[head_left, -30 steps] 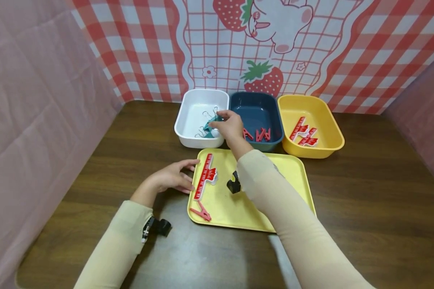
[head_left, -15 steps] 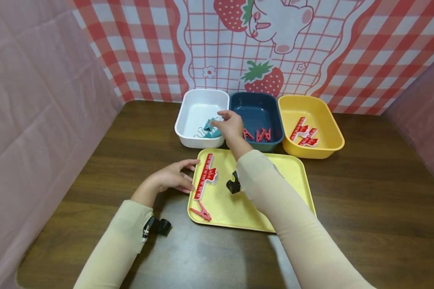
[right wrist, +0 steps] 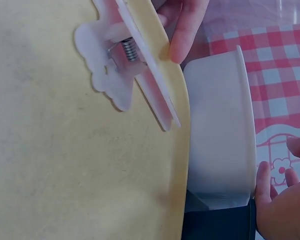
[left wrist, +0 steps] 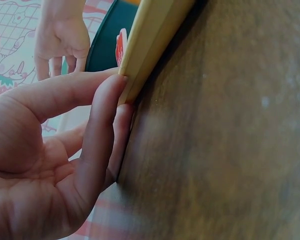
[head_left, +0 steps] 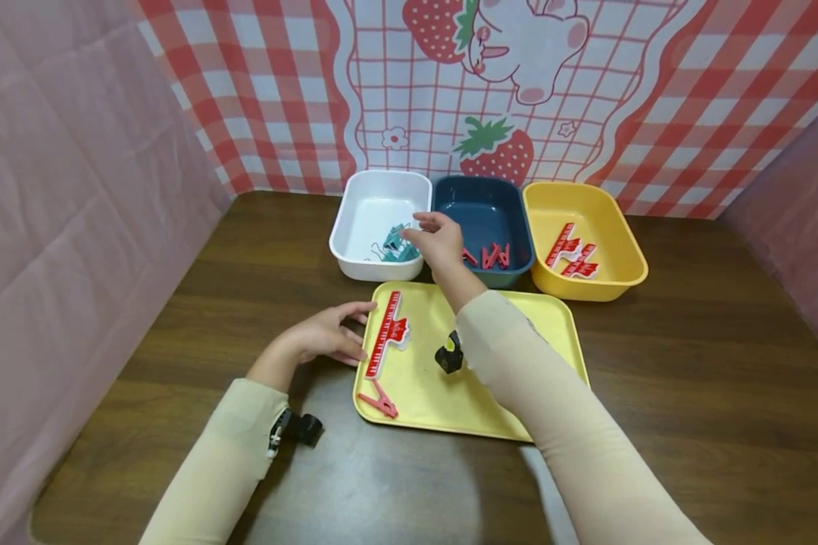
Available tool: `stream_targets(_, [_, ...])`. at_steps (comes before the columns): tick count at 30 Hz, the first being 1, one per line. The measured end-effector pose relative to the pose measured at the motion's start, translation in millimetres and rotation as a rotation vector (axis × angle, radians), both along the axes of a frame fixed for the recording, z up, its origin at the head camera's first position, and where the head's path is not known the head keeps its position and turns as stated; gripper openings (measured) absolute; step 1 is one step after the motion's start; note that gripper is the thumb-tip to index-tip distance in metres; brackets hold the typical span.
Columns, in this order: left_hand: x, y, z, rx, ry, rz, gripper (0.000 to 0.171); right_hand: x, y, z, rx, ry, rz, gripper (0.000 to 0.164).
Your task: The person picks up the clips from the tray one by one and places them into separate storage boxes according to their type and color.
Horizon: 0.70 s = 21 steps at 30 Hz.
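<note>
Right hand (head_left: 439,241): thumb and forefinger parted, fingers relaxed, nothing held; it hangs over the near right part of the white bin (head_left: 375,204). Change over the last second: a teal clip that was in these fingers has been let go and now lies among the other teal binder clips (head_left: 402,254) in that bin. They overlap; exact count not legible. The hand has since shifted slightly right, toward the navy bin (head_left: 480,200).

Left hand (head_left: 323,333): fingers loosely spread, tips against the left rim of the yellow tray (head_left: 450,405); no change noted.

On the tray: one red ruler-like clip (head_left: 385,339) along the left side, one pink clothespin (head_left: 382,401) below it, near the corner. The right sleeve (head_left: 559,401) covers part of the tray, so I cannot rule out more.

Pink clothespins (head_left: 496,256) lie in the navy bin, two red clips (head_left: 574,257) in the yellow bin (head_left: 620,266).

My reading: the teal placement is complete; the two pieces on the tray remain apart from their matching kinds.
</note>
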State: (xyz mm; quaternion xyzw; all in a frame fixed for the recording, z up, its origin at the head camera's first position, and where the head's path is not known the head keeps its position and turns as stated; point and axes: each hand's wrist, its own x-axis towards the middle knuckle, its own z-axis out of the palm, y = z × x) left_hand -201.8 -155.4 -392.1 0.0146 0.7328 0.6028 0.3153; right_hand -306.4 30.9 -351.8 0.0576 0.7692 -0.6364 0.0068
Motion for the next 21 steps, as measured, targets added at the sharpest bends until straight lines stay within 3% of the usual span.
stream_targets(14, [2.1, 1.5, -0.3, 0.006, 0.0, 0.008, 0.081, 19.6, 7.3, -2.3, -0.211, -0.028, 0.011, 0.037])
stream_targets(21, [2.1, 1.4, -0.4, 0.011, -0.003, 0.01, 0.082, 29.9, 12.5, -1.6, -0.19, -0.017, 0.016, 0.034])
